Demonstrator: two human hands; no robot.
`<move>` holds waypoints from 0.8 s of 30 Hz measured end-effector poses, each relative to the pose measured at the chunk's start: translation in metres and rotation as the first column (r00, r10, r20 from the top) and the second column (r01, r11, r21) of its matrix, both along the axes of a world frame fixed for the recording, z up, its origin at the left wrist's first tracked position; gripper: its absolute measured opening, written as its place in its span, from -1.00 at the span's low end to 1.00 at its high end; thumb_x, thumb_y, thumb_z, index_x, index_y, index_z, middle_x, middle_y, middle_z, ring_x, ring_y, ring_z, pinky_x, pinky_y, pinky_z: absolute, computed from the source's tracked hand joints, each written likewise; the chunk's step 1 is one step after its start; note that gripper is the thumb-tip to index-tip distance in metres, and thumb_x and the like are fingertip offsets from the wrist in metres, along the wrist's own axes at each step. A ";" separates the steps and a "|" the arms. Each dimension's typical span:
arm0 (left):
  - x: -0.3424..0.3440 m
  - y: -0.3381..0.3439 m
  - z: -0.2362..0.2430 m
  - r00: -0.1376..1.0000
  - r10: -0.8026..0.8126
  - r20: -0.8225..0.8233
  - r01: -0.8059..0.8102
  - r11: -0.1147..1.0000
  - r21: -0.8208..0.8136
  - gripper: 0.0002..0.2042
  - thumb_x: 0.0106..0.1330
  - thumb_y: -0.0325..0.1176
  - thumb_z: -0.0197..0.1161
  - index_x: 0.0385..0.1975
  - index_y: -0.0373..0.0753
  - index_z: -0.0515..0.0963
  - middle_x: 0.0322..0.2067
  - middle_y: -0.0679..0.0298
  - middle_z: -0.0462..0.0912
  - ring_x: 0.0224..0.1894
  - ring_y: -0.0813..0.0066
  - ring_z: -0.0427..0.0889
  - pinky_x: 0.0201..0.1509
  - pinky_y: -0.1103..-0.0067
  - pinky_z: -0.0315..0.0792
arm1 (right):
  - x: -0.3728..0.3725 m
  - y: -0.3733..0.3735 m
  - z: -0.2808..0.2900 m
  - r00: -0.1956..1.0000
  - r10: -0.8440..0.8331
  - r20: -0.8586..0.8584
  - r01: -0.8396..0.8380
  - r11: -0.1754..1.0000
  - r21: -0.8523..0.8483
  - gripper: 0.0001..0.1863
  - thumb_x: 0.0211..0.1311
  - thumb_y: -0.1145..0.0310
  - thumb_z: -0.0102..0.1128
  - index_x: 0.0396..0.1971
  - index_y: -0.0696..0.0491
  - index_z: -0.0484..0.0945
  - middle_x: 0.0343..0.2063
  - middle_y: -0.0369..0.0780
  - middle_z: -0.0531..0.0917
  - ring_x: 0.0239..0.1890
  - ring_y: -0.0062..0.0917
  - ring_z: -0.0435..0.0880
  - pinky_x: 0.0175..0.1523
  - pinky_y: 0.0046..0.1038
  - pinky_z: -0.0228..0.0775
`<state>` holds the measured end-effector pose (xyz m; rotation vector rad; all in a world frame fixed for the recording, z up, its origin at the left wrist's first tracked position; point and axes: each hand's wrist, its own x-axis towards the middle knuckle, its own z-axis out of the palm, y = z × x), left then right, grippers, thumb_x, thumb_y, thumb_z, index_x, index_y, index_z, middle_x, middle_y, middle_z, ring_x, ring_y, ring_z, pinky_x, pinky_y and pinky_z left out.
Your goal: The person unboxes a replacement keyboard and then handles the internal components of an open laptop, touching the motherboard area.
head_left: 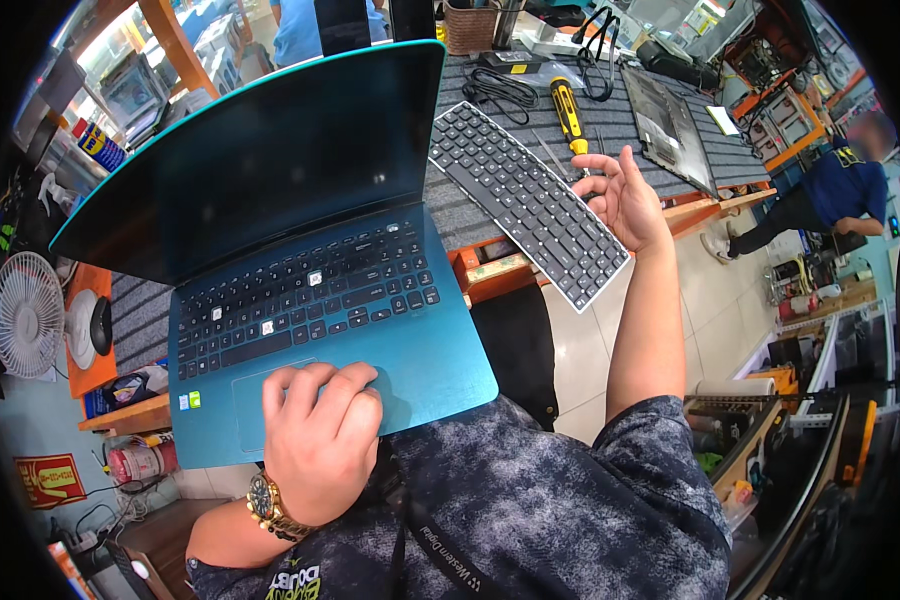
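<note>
A blue laptop (450,345) stands with its lid raised and its screen dark; a few of its keycaps are missing, showing white squares. My left hand (320,425), with a gold watch at the wrist, rests on the palm rest over the touchpad. Its fingers are curled in, and whatever they may hold is hidden. To the right, a loose black keyboard (530,200) with a pale rim lies slantwise, its near end jutting past the table edge. Beside its right edge my right hand (625,200) is open, fingers apart. Just beyond the fingertips lies a yellow-and-black screwdriver (567,110).
On the grey striped mat (460,215) lie a coiled black cable (500,92) and a dark laptop panel (670,125). A white fan (32,310) and a black mouse (101,326) are at the left. A person (840,190) stands at the far right.
</note>
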<state>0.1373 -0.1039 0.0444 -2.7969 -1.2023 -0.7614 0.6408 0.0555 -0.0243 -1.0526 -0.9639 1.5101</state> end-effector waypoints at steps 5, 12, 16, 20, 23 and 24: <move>0.000 0.001 -0.001 1.000 -0.017 0.023 0.017 1.000 0.009 -0.69 -0.04 -0.61 0.47 -0.25 -0.29 0.63 0.02 0.20 0.80 -0.01 0.08 0.70 0.15 0.11 0.46 | -0.001 0.001 0.000 1.000 -0.007 0.005 0.007 1.000 -0.007 -0.14 0.84 -0.39 -0.26 0.41 0.18 0.53 -0.14 -0.05 0.84 -0.37 -0.51 0.86 -0.30 -0.49 0.76; -0.002 0.000 -0.001 0.999 -0.023 0.031 0.023 1.000 -0.011 -0.67 -0.07 -0.61 0.46 -0.24 -0.28 0.63 0.02 0.20 0.79 -0.01 0.07 0.69 0.14 0.11 0.46 | -0.003 0.000 0.000 1.000 -0.020 0.006 0.020 1.000 0.000 -0.14 0.85 -0.39 -0.27 0.42 0.20 0.51 -0.14 -0.05 0.84 -0.39 -0.51 0.86 -0.34 -0.54 0.71; -0.001 0.001 0.001 0.999 -0.026 0.029 0.026 1.000 -0.010 -0.67 -0.07 -0.60 0.47 -0.24 -0.28 0.63 0.02 0.20 0.79 0.00 0.07 0.69 0.15 0.11 0.46 | 0.001 0.000 -0.002 1.000 -0.020 0.007 0.020 1.000 0.003 -0.13 0.85 -0.38 -0.27 0.42 0.21 0.50 -0.14 -0.04 0.84 -0.40 -0.51 0.86 -0.36 -0.53 0.71; -0.001 0.000 0.000 0.999 -0.024 0.026 0.024 1.000 -0.013 -0.68 -0.06 -0.60 0.47 -0.24 -0.28 0.63 0.02 0.21 0.79 0.00 0.07 0.69 0.15 0.11 0.47 | 0.000 0.001 0.000 1.000 -0.003 -0.023 0.003 1.000 0.004 -0.11 0.84 -0.39 -0.29 0.43 0.23 0.48 -0.17 -0.03 0.85 -0.37 -0.45 0.91 -0.30 -0.47 0.83; -0.001 0.001 -0.001 0.999 -0.025 0.024 0.025 1.000 -0.007 -0.68 -0.05 -0.60 0.47 -0.24 -0.28 0.63 0.03 0.21 0.79 0.00 0.08 0.69 0.15 0.11 0.47 | -0.003 -0.001 0.001 0.999 -0.041 0.000 0.041 0.999 -0.005 -0.13 0.85 -0.38 -0.27 0.42 0.22 0.50 -0.15 -0.03 0.84 -0.42 -0.53 0.85 -0.37 -0.53 0.72; -0.001 0.002 -0.001 0.999 -0.026 0.026 0.026 1.000 -0.005 -0.68 -0.05 -0.61 0.47 -0.24 -0.27 0.63 0.03 0.22 0.79 0.00 0.08 0.69 0.15 0.11 0.47 | -0.002 -0.001 0.000 0.999 -0.040 0.002 0.040 0.999 -0.004 -0.13 0.85 -0.38 -0.27 0.42 0.21 0.51 -0.15 -0.04 0.84 -0.41 -0.53 0.85 -0.35 -0.52 0.72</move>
